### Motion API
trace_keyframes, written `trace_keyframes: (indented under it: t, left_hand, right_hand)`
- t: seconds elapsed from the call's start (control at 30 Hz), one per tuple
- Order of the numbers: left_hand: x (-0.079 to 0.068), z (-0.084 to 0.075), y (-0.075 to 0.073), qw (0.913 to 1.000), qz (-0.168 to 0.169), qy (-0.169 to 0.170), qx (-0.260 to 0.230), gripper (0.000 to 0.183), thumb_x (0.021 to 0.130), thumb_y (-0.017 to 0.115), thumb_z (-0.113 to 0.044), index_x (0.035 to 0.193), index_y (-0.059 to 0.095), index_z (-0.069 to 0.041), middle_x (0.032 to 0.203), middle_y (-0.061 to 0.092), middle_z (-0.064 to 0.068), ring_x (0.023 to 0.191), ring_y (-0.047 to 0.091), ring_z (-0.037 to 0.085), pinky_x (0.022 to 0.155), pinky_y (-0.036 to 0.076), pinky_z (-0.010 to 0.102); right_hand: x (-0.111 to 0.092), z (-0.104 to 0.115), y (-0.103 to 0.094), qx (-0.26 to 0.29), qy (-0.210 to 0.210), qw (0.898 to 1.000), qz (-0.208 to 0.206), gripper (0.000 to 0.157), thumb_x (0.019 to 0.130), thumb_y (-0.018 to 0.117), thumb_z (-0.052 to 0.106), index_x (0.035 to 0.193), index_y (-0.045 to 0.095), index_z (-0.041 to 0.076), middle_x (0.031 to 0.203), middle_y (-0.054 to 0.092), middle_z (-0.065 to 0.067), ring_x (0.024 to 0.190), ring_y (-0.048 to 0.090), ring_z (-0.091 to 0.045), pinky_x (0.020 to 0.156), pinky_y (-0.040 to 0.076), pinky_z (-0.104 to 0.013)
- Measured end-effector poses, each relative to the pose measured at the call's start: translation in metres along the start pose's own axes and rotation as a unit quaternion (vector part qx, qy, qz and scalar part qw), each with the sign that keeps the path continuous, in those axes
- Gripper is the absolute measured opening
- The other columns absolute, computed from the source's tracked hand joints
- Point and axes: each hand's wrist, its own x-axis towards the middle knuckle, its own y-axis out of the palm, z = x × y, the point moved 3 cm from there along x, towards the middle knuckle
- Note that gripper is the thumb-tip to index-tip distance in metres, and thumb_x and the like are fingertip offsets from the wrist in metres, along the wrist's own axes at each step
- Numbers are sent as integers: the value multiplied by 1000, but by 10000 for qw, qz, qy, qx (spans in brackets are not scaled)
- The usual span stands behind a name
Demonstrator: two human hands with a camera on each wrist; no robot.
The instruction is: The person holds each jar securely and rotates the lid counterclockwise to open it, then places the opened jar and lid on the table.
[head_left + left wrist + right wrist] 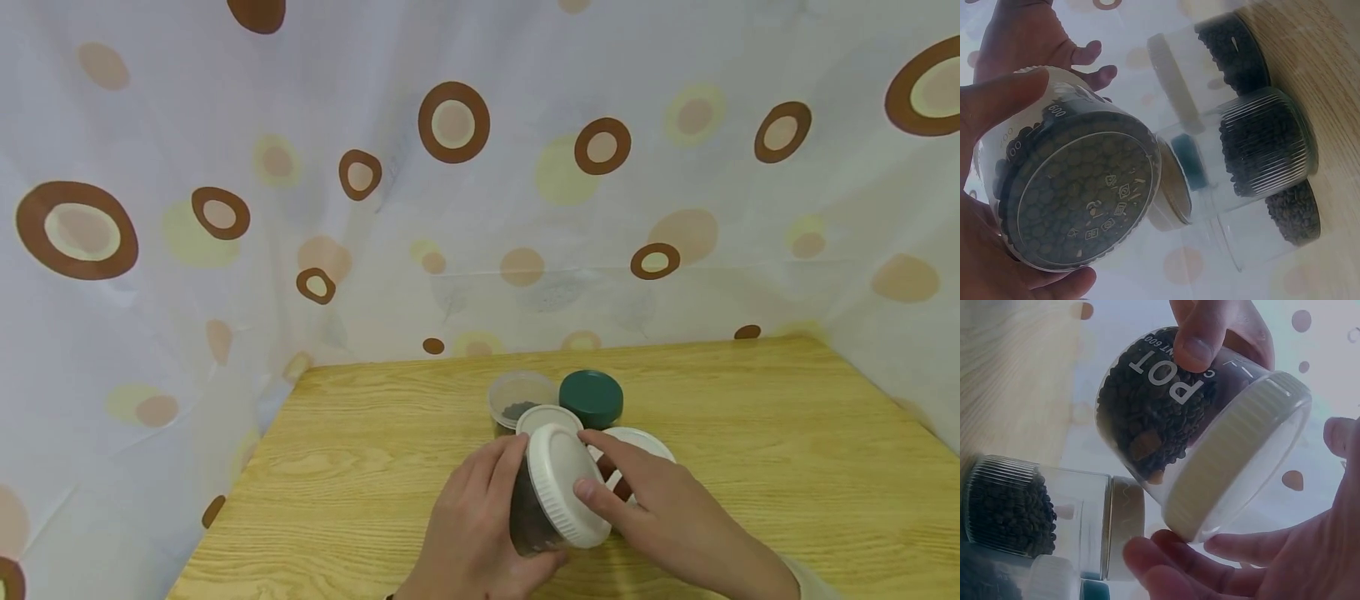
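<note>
My left hand (472,517) grips a clear plastic jar (531,517) with dark beans inside and a ribbed white lid (566,479). The jar is tilted, its lid turned toward my right hand (675,508). In the right wrist view the fingers of that hand reach the lid's rim, while the thumb stands apart from it. Printing reading POT shows on the jar's side (1160,375). From the left wrist view I see its round base (1085,194), held between thumb and fingers.
Behind the held jar stand a ribbed glass jar of dark beans (1266,140) with a pale lid (550,418), a jar with a green lid (591,398), a jar with a translucent top (522,392) and a white-lidded jar (648,442). The wooden table (360,467) meets a patterned curtain (390,250).
</note>
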Motion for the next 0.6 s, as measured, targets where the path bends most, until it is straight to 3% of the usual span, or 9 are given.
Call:
trace_keyframes:
  t: [0.2, 0.33, 0.47, 0.6]
  left_hand:
    - [-1, -1, 1, 9999, 40, -18, 108, 102, 57, 87, -56, 138, 51, -6, 124, 62, 4, 108, 65, 18, 88, 58, 34]
    - [-1, -1, 2, 9999, 106, -58, 92, 102, 58, 87, -57, 139, 50, -6, 125, 62, 4, 110, 65, 19, 88, 58, 35]
    - [-1, -1, 3, 9997, 191, -98, 104, 100, 61, 85, -58, 140, 50, -8, 126, 62, 3, 112, 64, 18, 89, 58, 34]
    - [-1, 0, 2, 9998, 174, -45, 82, 99, 61, 85, -57, 140, 50, -8, 125, 62, 4, 112, 64, 18, 89, 58, 35]
  right_hand:
    - [2, 0, 3, -252, 196, 9991, 267, 67, 93, 58, 56, 148, 44, 20, 96, 63, 12, 79, 53, 6, 62, 45, -19]
    - [0, 0, 3, -236, 81, 9990, 358, 76, 90, 61, 60, 151, 38, 21, 116, 62, 8, 85, 56, 4, 64, 47, -19]
    - [-4, 0, 2, -507, -858, 9947, 241, 80, 90, 63, 57, 155, 29, 24, 135, 54, 5, 100, 59, -3, 73, 51, -21]
    - [-7, 2, 2, -952, -1852, 9780, -92, 87, 89, 70, 44, 158, 22, 24, 146, 47, 5, 115, 57, -10, 83, 54, -27]
